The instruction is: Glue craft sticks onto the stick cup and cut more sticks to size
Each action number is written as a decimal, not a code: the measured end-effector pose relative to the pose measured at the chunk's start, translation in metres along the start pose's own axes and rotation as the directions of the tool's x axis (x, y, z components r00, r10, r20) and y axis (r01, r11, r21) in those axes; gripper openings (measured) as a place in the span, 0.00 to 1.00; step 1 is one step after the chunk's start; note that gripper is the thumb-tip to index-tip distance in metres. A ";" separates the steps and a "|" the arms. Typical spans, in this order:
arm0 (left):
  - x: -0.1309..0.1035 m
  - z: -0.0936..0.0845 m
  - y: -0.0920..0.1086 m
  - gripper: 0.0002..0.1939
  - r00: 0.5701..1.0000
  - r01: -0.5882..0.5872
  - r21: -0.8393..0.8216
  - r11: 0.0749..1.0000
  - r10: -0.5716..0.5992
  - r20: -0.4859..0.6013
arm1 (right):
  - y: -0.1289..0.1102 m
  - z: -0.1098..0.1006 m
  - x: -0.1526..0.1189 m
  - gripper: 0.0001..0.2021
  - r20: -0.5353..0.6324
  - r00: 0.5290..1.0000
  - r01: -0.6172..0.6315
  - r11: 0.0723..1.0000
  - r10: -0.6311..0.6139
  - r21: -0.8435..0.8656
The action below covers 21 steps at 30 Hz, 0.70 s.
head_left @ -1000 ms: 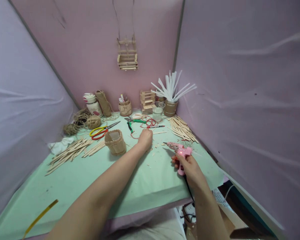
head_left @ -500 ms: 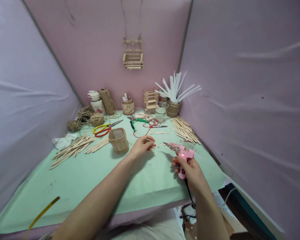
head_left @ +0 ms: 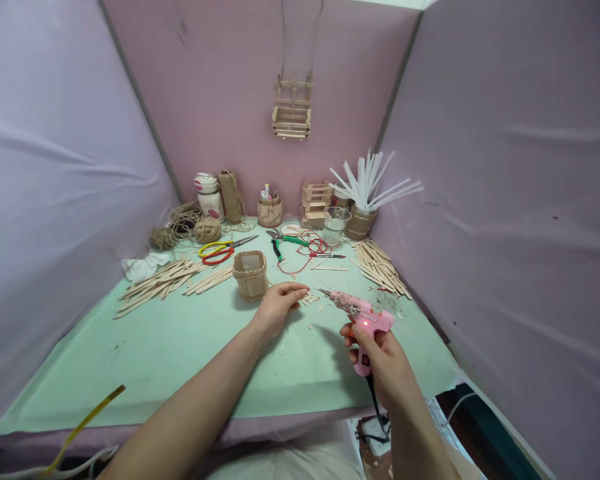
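My right hand [head_left: 380, 353] grips a pink hot glue gun [head_left: 367, 317] by its handle, with a small red light glowing on its side. The gun's nozzle points left at the fingertips of my left hand [head_left: 280, 307]. Those fingers are pinched together; whatever is between them is too small to make out. Just under the fingertips lie small wood chips [head_left: 311, 299] on the green tabletop. Left of that hand stands a square cup made of wooden sticks [head_left: 251, 280], upright, with a braided rim. Neither hand touches it.
Flat wooden sticks lie in piles at left [head_left: 160, 283] and right [head_left: 383, 267]. Scissors [head_left: 220, 252], green-handled pliers [head_left: 280, 243] and red cord [head_left: 313, 241] lie behind the cup. Twine balls [head_left: 207, 229], a plastic cup [head_left: 336, 223] and a pot of white glue sticks [head_left: 361, 223] line the back.
The view has shifted, so the table things sit further right. My left fingertips and the glue gun's nozzle are closer together. The gun stays in my right hand.
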<state>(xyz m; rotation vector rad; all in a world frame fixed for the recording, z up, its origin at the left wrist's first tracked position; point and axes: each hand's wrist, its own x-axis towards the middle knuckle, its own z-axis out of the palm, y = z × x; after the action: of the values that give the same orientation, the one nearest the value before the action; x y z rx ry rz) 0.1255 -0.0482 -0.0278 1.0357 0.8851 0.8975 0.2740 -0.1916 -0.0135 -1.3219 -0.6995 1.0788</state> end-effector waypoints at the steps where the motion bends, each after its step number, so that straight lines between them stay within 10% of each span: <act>1: -0.001 0.000 -0.001 0.15 1.000 0.014 -0.031 0.999 -0.014 0.002 | 0.000 0.002 -0.001 0.21 0.003 1.000 0.000 1.000 0.000 -0.009; 21: -0.017 -0.007 -0.001 0.10 0.993 0.114 -0.241 0.964 -0.118 0.001 | 0.018 0.018 -0.005 0.23 0.008 0.998 0.056 0.996 -0.055 -0.076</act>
<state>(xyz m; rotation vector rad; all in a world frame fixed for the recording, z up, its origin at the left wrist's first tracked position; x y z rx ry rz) 0.1130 -0.0622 -0.0277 0.7616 0.8169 0.8892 0.2518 -0.1899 -0.0271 -1.3575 -0.7841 1.0201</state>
